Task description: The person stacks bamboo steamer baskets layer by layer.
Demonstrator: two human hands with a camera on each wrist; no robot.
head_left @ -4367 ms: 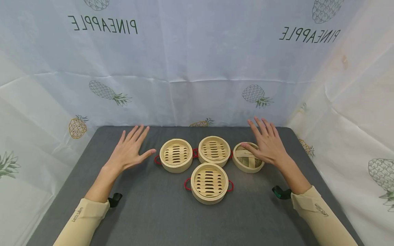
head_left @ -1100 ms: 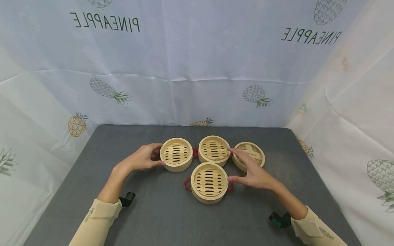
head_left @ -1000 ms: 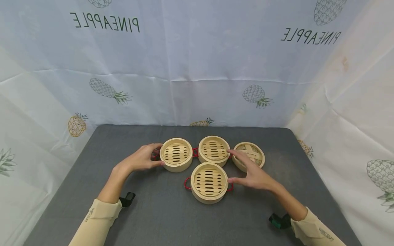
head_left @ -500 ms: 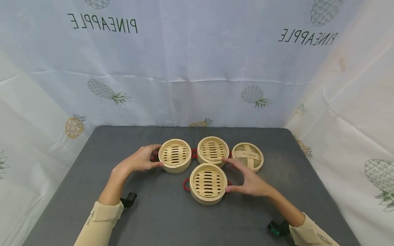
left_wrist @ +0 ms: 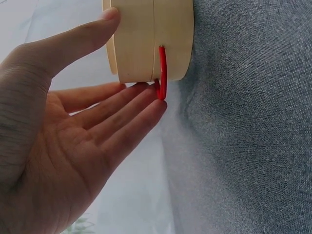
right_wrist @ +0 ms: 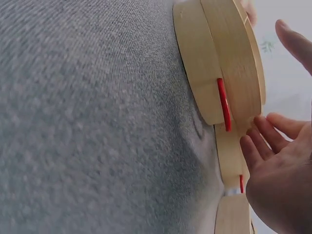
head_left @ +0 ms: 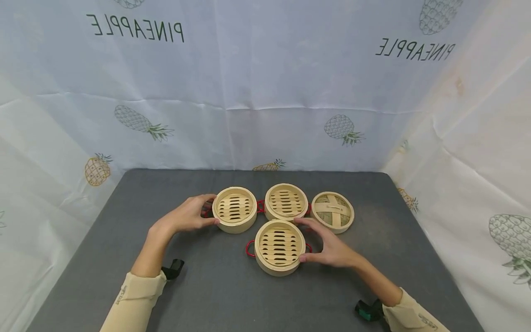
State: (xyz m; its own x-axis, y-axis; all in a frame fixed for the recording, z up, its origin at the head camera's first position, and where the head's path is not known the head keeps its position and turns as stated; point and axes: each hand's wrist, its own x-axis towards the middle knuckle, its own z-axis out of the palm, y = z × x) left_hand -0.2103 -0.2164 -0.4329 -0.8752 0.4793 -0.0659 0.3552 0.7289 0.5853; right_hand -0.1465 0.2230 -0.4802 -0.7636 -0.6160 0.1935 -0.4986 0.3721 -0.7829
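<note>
My left hand (head_left: 189, 215) is at the left side of a round bamboo steamer basket (head_left: 234, 210). In the left wrist view its thumb overlaps the basket's wall and its nearly straight fingertips lie at the red handle (left_wrist: 163, 73). My right hand (head_left: 332, 245) is at the right side of the front steamer basket (head_left: 280, 245), thumb and fingers spread; in the right wrist view its fingertips (right_wrist: 258, 122) are right by the basket wall, above another red handle (right_wrist: 224, 105). Slatted floors show inside both baskets.
A third steamer basket (head_left: 286, 201) stands behind the front one, beside the left one. The woven bamboo lid (head_left: 332, 212) lies at its right. All rest on a dark grey cloth-covered table (head_left: 207, 295), with a pineapple-print curtain (head_left: 265, 69) behind.
Both hands have come in from raised and spread to the baskets. Over the last second the right hand moved left and nearer, from beside the lid to the front basket; the left stayed.
</note>
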